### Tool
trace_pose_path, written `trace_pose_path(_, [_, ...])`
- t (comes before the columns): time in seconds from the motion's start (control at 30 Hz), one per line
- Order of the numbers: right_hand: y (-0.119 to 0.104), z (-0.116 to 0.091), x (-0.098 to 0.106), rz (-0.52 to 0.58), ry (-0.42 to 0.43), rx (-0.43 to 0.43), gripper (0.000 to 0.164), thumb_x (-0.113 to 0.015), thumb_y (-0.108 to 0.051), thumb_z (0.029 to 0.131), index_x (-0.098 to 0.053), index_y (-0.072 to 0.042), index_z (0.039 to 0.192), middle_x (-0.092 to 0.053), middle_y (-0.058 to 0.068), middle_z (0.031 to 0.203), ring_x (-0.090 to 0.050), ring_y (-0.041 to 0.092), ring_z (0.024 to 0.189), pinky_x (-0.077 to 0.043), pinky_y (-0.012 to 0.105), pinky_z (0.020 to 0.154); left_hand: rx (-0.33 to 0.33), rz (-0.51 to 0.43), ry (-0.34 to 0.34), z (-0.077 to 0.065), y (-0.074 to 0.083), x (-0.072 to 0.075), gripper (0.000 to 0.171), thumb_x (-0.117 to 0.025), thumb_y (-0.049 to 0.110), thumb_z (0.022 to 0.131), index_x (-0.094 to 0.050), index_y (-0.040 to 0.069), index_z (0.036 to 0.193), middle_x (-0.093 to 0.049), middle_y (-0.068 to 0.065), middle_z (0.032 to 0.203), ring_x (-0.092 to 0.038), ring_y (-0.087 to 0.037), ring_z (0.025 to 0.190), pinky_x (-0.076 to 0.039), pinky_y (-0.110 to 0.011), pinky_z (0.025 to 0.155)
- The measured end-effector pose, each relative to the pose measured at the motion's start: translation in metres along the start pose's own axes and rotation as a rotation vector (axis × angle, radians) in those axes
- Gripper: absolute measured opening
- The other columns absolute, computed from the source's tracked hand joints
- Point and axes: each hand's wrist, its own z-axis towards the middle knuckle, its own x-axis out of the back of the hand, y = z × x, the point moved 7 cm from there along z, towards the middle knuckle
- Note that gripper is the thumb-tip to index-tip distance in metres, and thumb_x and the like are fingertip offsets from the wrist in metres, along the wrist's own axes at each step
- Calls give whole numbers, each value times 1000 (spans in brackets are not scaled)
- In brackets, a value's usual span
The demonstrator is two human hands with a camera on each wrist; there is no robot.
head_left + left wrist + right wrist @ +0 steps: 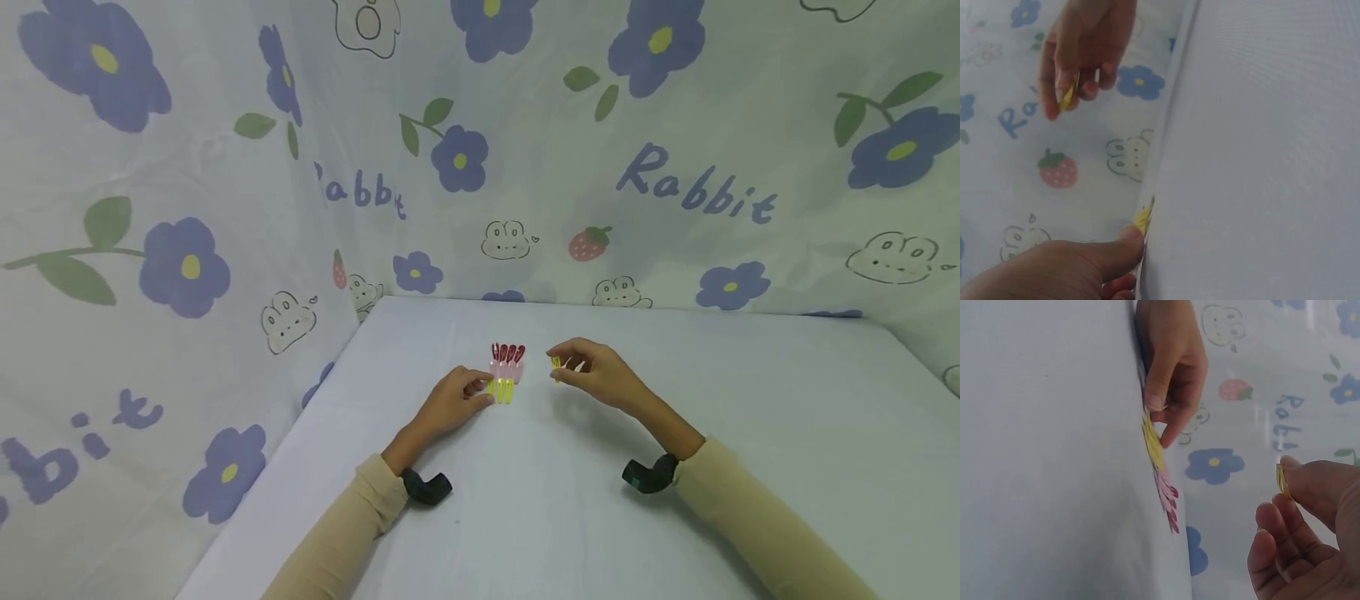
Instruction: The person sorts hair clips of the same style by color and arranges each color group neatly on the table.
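Small snap hair clips lie on the white table in rows: red clips (pixel 507 353) at the back, pink clips (pixel 518 372) in the middle, yellow clips (pixel 508 391) in front. My left hand (pixel 455 400) is at the left end of the yellow row, pinching the leftmost yellow clip (pixel 491 386) between thumb and finger. To the right of the rows, my right hand (pixel 600 373) holds another yellow hair clip (pixel 1282 481) by its ends, raised above the table. Its other fingers are loosely curled in the right wrist view.
The white tabletop (pixel 525 500) spreads around the clips. A patterned cloth wall (pixel 540 192) with flowers and rabbits rises behind the table, and another stands along its left side. Black curved wrist mounts (pixel 427 488) sit at both sleeves.
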Motion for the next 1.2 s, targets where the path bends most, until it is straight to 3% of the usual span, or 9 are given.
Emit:
trace_pose_path(0.2, [8, 5, -18, -10, -38, -13, 34, -76, -21, 89, -68, -14, 122, -69, 4, 116, -60, 18, 93, -52, 27, 75, 1, -1, -21, 0, 2, -4, 38, -73, 23, 92, -67, 13, 128, -63, -3, 104, -59, -13, 93, -50, -31, 83])
trace_pose_path(0.5, [11, 13, -29, -6, -50, 17, 40, -76, -18, 90, -65, -4, 125, -68, 9, 119, -60, 19, 95, -52, 27, 77, -11, 26, -7, 3, 1, -3, 38, -73, 23, 92, -67, 12, 128, -63, -3, 103, -58, -13, 91, -50, -31, 82])
trace_pose_path(0.77, [17, 23, -45, 13, -84, -10, 41, -75, -18, 90, -64, -5, 127, -67, 9, 118, -60, 19, 95, -51, 27, 71, 8, 36, -9, 2, 1, -1, 37, -73, 23, 92, -67, 13, 127, -63, -2, 102, -57, -12, 90, -49, -30, 81])
trace_pose_path(1.0, [16, 26, -60, -47, -137, 50, 37, -75, -10, 89, -64, -4, 124, -66, 9, 112, -60, 17, 91, -51, 26, 73, 1, 33, -8, 3, 3, 3, 37, -72, 24, 93, -67, 14, 128, -62, -3, 104, -58, -13, 92, -50, -31, 83])
trace_pose_path(1.2, [20, 24, -75, -117, -173, 38, 35, -75, -10, 89, -65, -9, 123, -63, 1, 103, -57, 10, 86, -49, 24, 75, 12, 26, -15, 1, 2, 3, 37, -72, 24, 93, -67, 14, 128, -63, -3, 103, -58, -13, 91, -50, -31, 82])
